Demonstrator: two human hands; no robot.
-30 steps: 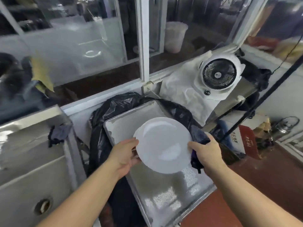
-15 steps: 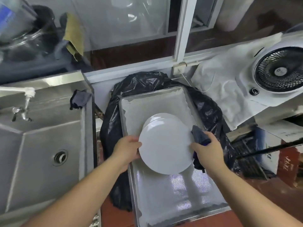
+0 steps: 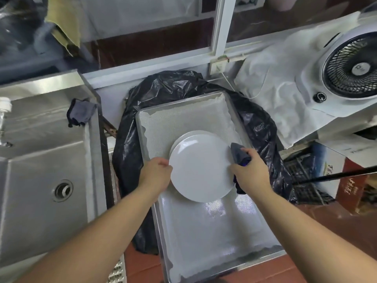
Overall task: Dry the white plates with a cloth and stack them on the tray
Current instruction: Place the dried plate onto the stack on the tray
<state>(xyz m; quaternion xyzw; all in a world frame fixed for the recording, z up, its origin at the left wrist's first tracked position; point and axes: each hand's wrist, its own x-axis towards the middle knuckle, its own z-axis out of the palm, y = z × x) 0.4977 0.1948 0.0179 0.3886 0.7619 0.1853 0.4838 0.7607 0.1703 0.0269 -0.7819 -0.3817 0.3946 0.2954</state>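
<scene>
1. The white plate (image 3: 201, 168) is held flat over the tray (image 3: 204, 231), just above another plate (image 3: 193, 133) that already lies there.
2. It looks stiff, smooth and breakable, and maybe slippery if damp; I think the rim on two opposite sides is the best place to hold it.
3. The left hand (image 3: 156, 173) grips the left rim.
4. The right hand (image 3: 250, 170) pinches the right rim and also holds the dark cloth (image 3: 237, 153).
5. The tray rests on a black plastic bag (image 3: 169, 86), with a steel sink (image 3: 40, 170) to the left and a white fan (image 3: 346, 64) to the right.
</scene>
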